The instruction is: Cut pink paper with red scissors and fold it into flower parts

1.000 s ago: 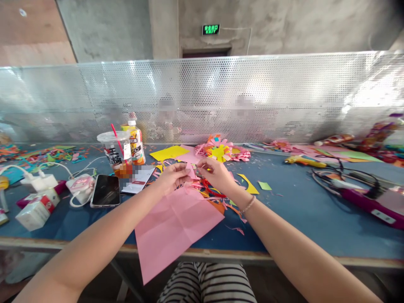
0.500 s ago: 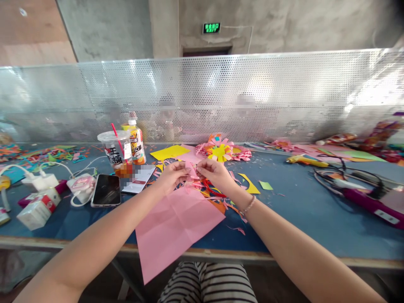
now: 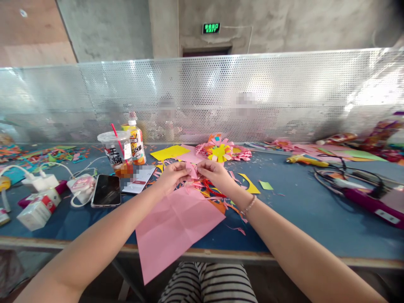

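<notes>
Pinching a small pink paper piece [image 3: 191, 170] from both sides, left hand [image 3: 172, 177] and right hand [image 3: 215, 174] hold it above colored scraps [image 3: 218, 205] on the surface [image 3: 303, 210], fingertips close-set, apparently for fine control. Large pink sheet [image 3: 176, 231] juts past near edge, presumably placed within reach.

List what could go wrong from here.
The small pink paper held between the left hand and right hand might tear. The large pink sheet overhangs the table's front edge, so it could slip. The plastic cup holds some drink near the dark-screened smartphone; a knock might spill it.
</notes>
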The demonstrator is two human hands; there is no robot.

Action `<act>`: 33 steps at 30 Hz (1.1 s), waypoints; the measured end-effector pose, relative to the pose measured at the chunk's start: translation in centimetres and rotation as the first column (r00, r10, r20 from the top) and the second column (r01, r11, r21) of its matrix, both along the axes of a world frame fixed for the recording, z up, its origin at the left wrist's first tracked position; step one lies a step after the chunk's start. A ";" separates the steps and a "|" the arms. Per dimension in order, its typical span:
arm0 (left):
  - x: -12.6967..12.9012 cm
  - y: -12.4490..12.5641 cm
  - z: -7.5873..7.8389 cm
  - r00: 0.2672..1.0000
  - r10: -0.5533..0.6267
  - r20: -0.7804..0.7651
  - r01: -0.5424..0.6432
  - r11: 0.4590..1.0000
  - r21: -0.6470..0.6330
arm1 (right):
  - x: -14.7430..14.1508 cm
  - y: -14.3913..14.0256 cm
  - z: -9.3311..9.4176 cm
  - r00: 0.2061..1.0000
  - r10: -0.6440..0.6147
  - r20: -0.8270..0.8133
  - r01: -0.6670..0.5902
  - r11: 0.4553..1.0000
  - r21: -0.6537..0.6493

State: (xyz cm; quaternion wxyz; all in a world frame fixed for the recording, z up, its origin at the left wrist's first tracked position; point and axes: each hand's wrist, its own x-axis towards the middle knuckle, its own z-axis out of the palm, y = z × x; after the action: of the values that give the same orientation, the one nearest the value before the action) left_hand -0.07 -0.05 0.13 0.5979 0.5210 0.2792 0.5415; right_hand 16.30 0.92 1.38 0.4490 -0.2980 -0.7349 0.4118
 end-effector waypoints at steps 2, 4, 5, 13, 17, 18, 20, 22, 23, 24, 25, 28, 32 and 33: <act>0.0 0.0 0.0 1.000 -0.002 0.000 0.002 1.000 0.005 | 0.0 0.1 -0.1 1.000 0.001 0.025 -0.002 0.999 0.035; 0.0 -0.1 0.1 1.000 -0.005 -0.006 0.005 1.000 0.004 | 0.1 0.1 -0.2 0.998 -0.013 0.058 0.009 0.997 0.076; 0.0 -0.1 0.1 1.000 -0.005 -0.011 0.005 1.000 0.001 | 0.1 0.2 -0.3 0.996 -0.029 0.079 0.021 0.995 0.102; 0.1 -0.1 0.0 0.998 0.017 -0.054 -0.017 1.000 -0.003 | 0.1 0.6 -0.8 0.963 -0.201 0.178 0.144 0.946 0.289; 0.3 -0.3 0.0 0.996 0.011 -0.086 -0.010 1.000 0.013 | 0.1 0.9 -1.0 0.964 -0.192 0.184 0.134 0.948 0.290; 0.3 -0.4 0.0 0.995 0.010 -0.099 -0.007 1.000 0.031 | 0.1 0.9 -1.0 0.967 -0.179 0.180 0.125 0.953 0.278; 0.5 -0.6 0.0 0.991 0.019 -0.132 -0.008 0.997 0.083 | 0.1 1.0 -1.0 0.976 -0.146 0.160 0.104 0.964 0.245; 0.5 -0.6 0.0 0.987 0.033 -0.157 -0.012 0.991 0.133 | 0.0 0.9 -1.0 0.984 -0.116 0.133 0.086 0.974 0.211; 0.5 -0.5 0.0 0.986 0.040 -0.161 -0.016 0.989 0.149 | 0.0 0.8 -1.0 0.988 -0.101 0.120 0.077 0.978 0.194; 0.5 -0.5 0.0 0.986 0.044 -0.161 -0.018 0.987 0.157 | -0.1 0.7 -0.9 0.990 -0.085 0.109 0.066 0.982 0.175; 0.4 -0.4 -0.1 0.986 0.044 -0.159 -0.019 0.987 0.159 | -0.1 0.6 -0.9 0.992 -0.069 0.101 0.053 0.986 0.157; 0.3 -0.2 -0.2 0.985 0.043 -0.168 -0.017 0.988 0.154 | -0.2 0.3 -0.7 0.994 -0.041 0.098 0.027 0.990 0.141; 0.3 -0.1 -0.3 0.981 0.057 -0.188 -0.031 0.989 0.141 | -0.2 0.1 -0.6 0.987 -0.095 0.127 0.067 0.976 0.208; 0.3 -0.1 -0.3 0.980 0.061 -0.189 -0.036 0.990 0.133 | -0.2 0.1 -0.6 0.984 -0.110 0.138 0.077 0.971 0.227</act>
State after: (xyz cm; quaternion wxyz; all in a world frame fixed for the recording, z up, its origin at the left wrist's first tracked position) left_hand 0.21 -0.19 -0.18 0.5197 0.6013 0.3128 0.5201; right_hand 16.10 1.04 0.76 0.4419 -0.3108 -0.7926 0.2826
